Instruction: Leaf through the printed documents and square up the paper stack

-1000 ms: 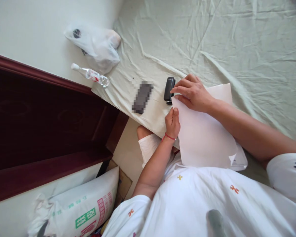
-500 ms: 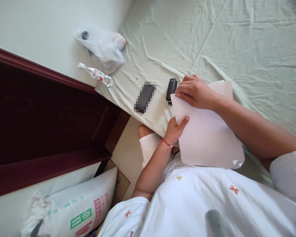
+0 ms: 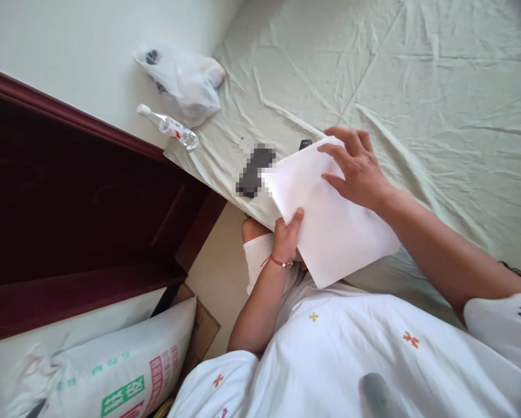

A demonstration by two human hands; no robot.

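Observation:
White paper sheets lie tilted over my lap. My left hand grips their left edge, thumb on top and fingers hidden beneath. Over the upper right part is my right hand, its fingers spread and bent; whether the fingertips touch the paper I cannot tell. Behind the top edge of the paper shows one end of a black stapler, the rest covered. A dark, blurred-out flat object rests on the sheet to the left, close to the paper's corner.
A pale green bedsheet spreads under everything. Toward the wall lie a clear plastic bottle and a white plastic bag. At the left stands a dark red wooden panel, with a printed white sack below it.
The paper has turned and shifted left, and its upper part now covers most of the stapler. My right hand has let go of the corner and spread its fingers. My left hand moved slightly left.

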